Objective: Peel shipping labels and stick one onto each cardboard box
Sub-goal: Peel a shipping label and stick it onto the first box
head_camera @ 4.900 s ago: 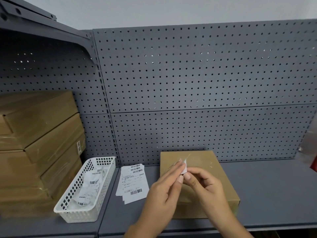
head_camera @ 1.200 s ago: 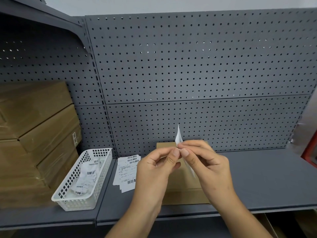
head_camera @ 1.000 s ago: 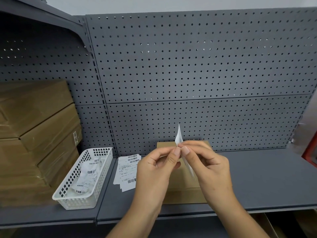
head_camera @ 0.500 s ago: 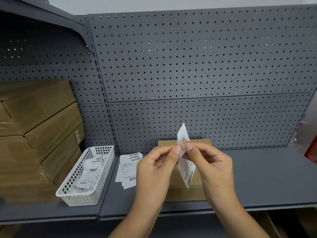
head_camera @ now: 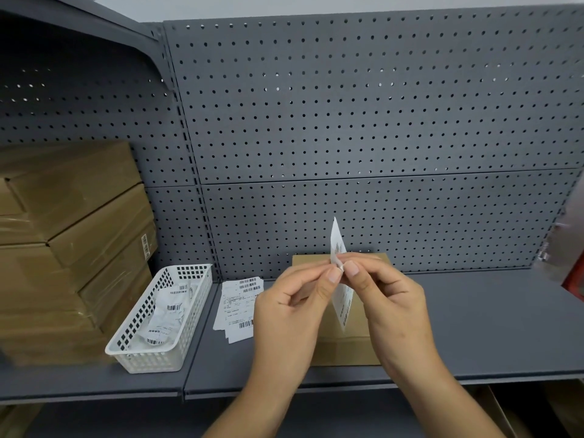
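A white shipping label [head_camera: 337, 245] stands nearly edge-on above a flat cardboard box [head_camera: 343, 349] that lies on the grey shelf [head_camera: 489, 327]. My left hand [head_camera: 294, 308] and my right hand [head_camera: 388, 298] meet at the label's middle edge, each pinching it between thumb and forefinger. A small corner of the label curls over at the fingertips. The label's lower part, with a barcode, hangs down between my hands. Most of the box top is hidden behind my hands.
A small pile of printed labels [head_camera: 240, 306] lies left of the box. Beside it stands a white perforated basket [head_camera: 164, 324] holding crumpled label sheets. Stacked cardboard boxes [head_camera: 72, 248] fill the left shelf bay. Grey pegboard [head_camera: 363, 121] backs the shelf.
Both hands lifted the label from low over the box to an upright hold in front of the pegboard. In the last half second the sheet turned more edge-on and a corner curled at my fingertips.
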`<action>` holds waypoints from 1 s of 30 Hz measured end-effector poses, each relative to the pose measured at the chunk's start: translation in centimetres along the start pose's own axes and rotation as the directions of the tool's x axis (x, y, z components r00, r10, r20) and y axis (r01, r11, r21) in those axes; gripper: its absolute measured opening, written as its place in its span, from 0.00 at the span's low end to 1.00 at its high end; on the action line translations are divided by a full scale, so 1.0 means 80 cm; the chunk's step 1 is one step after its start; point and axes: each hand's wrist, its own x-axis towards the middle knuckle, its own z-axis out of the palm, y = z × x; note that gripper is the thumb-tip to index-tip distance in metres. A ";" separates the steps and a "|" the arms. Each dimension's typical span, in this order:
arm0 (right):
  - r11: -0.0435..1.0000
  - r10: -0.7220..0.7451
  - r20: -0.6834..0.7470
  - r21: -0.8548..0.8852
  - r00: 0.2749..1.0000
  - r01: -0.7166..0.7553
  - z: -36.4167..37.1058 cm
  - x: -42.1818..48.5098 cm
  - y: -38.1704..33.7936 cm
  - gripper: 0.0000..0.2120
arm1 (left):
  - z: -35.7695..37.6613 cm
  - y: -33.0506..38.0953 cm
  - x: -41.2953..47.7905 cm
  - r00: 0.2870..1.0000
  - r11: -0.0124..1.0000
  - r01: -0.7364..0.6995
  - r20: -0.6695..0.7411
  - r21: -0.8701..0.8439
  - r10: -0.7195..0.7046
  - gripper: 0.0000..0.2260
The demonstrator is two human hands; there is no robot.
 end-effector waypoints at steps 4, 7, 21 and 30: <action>1.000 -0.019 0.000 -0.015 1.000 0.019 0.001 -0.001 0.001 0.06 | 0.001 -0.001 -0.001 1.000 1.000 -0.008 -0.013 0.010 0.008 0.05; 0.998 -0.034 -0.008 -0.047 0.999 0.034 0.003 -0.002 0.000 0.06 | 0.000 -0.001 -0.001 1.000 1.000 0.013 -0.021 0.004 -0.013 0.05; 0.986 -0.078 0.035 -0.147 0.996 0.083 0.006 0.001 0.010 0.06 | 0.000 -0.002 0.002 0.992 0.989 0.111 -0.064 0.102 -0.105 0.02; 0.984 0.171 -0.042 0.052 0.984 -0.168 0.005 0.011 0.014 0.06 | -0.001 -0.004 0.012 0.974 0.975 0.212 -0.094 0.062 -0.206 0.03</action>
